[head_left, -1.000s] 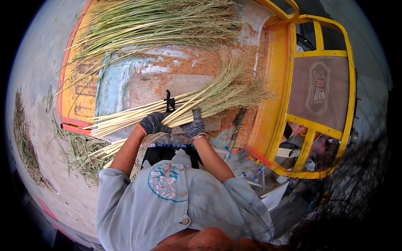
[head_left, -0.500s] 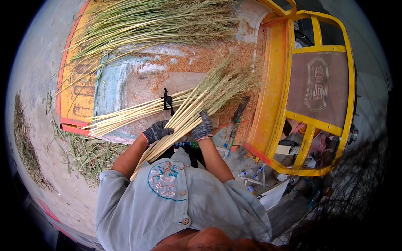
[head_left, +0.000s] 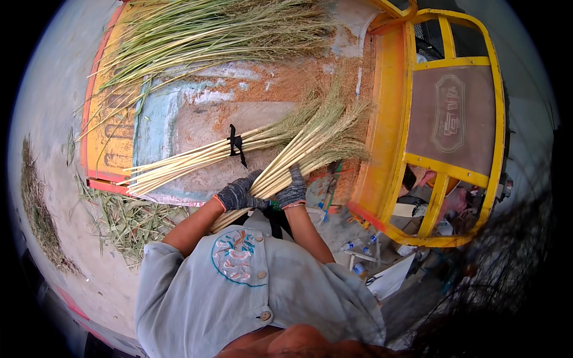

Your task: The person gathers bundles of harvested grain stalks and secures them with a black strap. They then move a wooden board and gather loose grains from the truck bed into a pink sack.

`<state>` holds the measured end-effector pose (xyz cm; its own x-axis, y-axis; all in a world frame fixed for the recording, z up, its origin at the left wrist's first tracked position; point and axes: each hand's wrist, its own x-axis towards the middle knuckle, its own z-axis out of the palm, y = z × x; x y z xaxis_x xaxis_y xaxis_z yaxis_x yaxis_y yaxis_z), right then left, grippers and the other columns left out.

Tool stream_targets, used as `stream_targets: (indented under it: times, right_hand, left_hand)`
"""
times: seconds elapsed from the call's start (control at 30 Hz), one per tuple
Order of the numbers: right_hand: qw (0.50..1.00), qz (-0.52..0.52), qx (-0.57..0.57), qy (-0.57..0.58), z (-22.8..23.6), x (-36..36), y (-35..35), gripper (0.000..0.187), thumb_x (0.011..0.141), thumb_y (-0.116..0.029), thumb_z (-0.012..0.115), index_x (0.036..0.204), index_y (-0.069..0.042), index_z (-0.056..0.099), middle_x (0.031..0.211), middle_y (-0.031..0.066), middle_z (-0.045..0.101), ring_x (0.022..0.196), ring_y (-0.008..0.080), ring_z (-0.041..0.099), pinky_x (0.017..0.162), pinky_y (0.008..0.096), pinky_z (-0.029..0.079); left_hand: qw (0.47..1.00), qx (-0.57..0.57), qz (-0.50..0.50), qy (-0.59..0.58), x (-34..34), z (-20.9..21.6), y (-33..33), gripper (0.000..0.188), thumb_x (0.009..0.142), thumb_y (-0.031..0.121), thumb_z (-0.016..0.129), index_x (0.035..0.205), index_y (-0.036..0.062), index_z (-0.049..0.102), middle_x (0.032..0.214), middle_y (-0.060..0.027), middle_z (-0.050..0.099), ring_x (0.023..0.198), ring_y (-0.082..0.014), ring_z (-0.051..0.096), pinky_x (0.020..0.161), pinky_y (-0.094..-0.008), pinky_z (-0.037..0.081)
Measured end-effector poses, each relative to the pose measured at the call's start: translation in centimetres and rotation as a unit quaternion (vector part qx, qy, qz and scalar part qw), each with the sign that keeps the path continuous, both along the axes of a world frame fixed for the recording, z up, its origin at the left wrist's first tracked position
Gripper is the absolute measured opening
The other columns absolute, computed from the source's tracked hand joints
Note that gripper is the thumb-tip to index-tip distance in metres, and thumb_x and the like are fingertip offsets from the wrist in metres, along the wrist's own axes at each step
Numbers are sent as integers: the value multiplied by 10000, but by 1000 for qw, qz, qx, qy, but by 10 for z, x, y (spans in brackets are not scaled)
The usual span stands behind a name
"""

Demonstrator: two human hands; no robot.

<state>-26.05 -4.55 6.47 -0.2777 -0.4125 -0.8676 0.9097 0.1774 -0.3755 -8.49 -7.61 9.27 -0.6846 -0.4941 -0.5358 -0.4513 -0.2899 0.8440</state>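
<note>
Both of my gloved hands grip one bundle of pale yellow grass stalks (head_left: 298,156) that slants up to the right, its feathery tips fanned near the yellow frame. My left hand (head_left: 237,194) clasps the stalks lower down, my right hand (head_left: 292,190) a little higher. A second bundle (head_left: 191,158), tied with a black band (head_left: 236,143), lies just left on the worn table (head_left: 197,122), its cut ends pointing left.
A big heap of green-topped grass (head_left: 215,33) covers the table's far side. A yellow metal frame with a brown panel (head_left: 453,113) stands at the right. Grass scraps (head_left: 128,218) litter the ground at the left; bottles and clutter (head_left: 364,253) lie below the frame.
The loose bundle in my hands has swung from lying low beside the tied bundle to a steeper slant, its tips now further up and right. My hands shifted slightly right.
</note>
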Motion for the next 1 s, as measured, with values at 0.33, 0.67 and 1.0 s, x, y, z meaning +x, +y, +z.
stream_targets:
  times: [0.33,0.67,1.0]
  right_hand:
    - [919,354,-93,145,-53,49,-1,393,809,-170,654,1152,-52,503,933,72,594,654,197,606,477,280,522]
    - [951,305,22,43,-149,88,-16,428,775,-121,642,1160,-18,485,1099,118,551,896,217,561,697,355,503]
    - [882,426,168,109,-76,98,-36,236,768,-249,669,830,-46,565,601,53,510,383,144,409,350,308,338]
  left_hand:
    - [933,-290,-59,-202,68,15,-45,541,634,183,650,1144,63,516,914,-205,612,837,-370,592,734,-436,485]
    - [893,-304,-147,-297,97,-50,-70,527,668,210,676,1150,108,486,963,-173,576,856,-342,592,732,-447,477]
    - [850,-317,-105,-408,87,-52,-65,694,639,307,733,1251,144,448,1186,-185,485,1085,-356,478,851,-447,414]
